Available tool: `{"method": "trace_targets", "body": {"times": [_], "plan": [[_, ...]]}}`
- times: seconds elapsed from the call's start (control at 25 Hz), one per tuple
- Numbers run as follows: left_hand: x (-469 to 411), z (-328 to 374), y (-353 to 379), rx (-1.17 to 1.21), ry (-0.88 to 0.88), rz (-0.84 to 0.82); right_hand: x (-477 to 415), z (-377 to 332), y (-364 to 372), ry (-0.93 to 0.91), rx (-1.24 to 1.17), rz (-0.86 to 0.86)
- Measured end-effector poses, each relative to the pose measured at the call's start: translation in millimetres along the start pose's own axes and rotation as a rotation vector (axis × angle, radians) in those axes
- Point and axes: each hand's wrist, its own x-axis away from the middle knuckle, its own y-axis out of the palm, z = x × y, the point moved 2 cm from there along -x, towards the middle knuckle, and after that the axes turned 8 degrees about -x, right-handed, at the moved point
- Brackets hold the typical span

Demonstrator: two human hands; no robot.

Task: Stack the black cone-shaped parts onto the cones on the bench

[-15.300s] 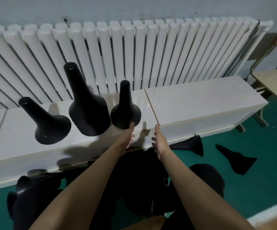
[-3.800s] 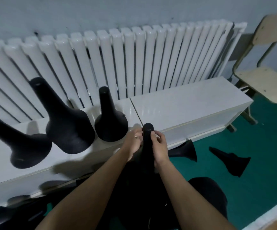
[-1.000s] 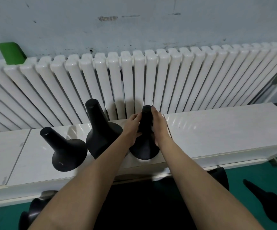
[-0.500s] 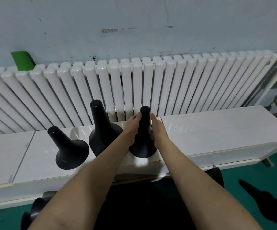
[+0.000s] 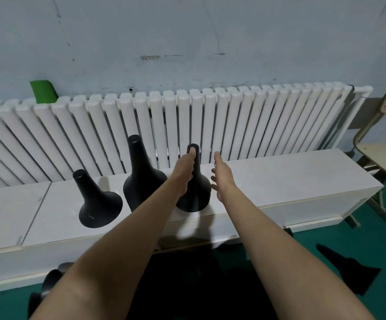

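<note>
From the head view I see my left hand (image 5: 185, 170) laid flat against the rightmost cone's (image 5: 195, 190) neck on the white table (image 5: 279, 179), its grip loose. My right hand (image 5: 222, 179) hangs spread just beside it, apart.

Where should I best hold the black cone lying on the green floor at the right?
Grip the floor cone by its narrow neck, coming from above: it lies on its side, and the neck looks slim enough for one hand.
</note>
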Motion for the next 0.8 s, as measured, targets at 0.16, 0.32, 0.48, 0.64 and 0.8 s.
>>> {"method": "trace_targets", "body": {"times": [0.16,0.32,0.48,0.64,0.8], "plan": [[14,-2,8,0.002,0.006,-0.021,13,3,-13,-0.018,0.0,0.0],[22,-2,17,-0.044,0.016,-0.002,16,9,-27,-0.033,0.009,0.033],[18,-11,23,-0.067,0.013,-0.016,12,15,-41,-0.043,0.008,0.054],[16,-28,31,-0.072,-0.021,-0.049,7,27,-51,-0.027,0.009,0.077],[5,-49,41,-0.074,-0.09,-0.05,-1,52,-68,0.049,0.016,0.11]]}}
